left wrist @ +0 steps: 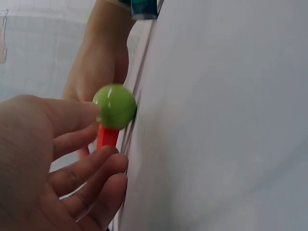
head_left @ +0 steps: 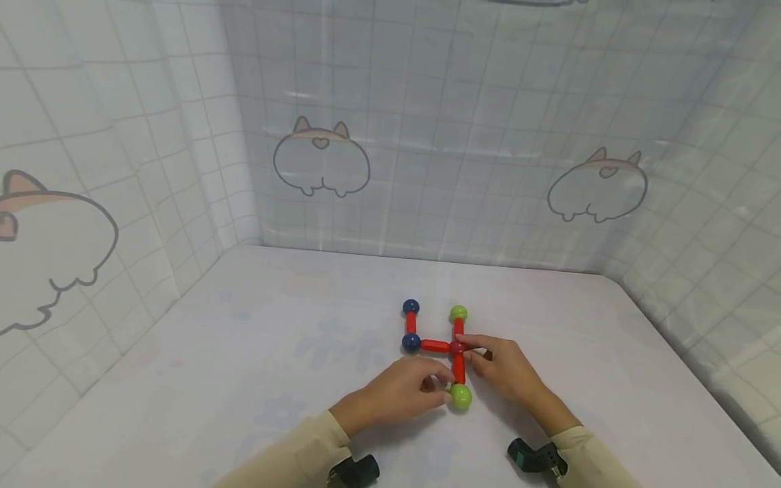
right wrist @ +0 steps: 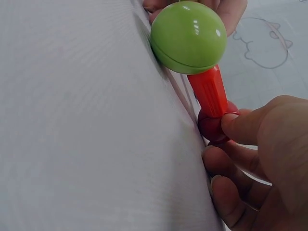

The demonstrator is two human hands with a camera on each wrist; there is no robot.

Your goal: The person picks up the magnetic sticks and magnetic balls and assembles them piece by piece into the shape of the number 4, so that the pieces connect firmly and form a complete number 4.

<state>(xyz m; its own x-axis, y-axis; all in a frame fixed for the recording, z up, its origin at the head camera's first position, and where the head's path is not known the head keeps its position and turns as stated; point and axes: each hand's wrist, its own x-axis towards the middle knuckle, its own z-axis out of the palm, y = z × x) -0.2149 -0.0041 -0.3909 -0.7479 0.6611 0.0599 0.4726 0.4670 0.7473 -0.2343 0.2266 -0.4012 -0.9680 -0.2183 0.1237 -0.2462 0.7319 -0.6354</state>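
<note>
A chair-shaped figure of red rods and coloured balls lies on the table. My right hand [head_left: 506,369] pinches the dark red ball [right wrist: 211,128] at its junction between thumb and fingers. At the near end, my left hand [head_left: 399,390] holds the larger green ball [left wrist: 117,108], thumb against its side and fingers curled by the near red rod [right wrist: 209,90]. Another red rod [head_left: 435,346] runs left from the junction to a blue ball [head_left: 411,343]. Beyond that, an upper red rod [head_left: 411,323] leads to a second blue ball [head_left: 411,308]. A smaller green ball [head_left: 459,312] tops the far rod.
The pale table [head_left: 244,379] has faint printed flowers. Grid-patterned curtains [head_left: 451,135] with animal drawings enclose its back and both sides. Dark wrist devices sit on both forearms, the right one [head_left: 535,457] close above the table.
</note>
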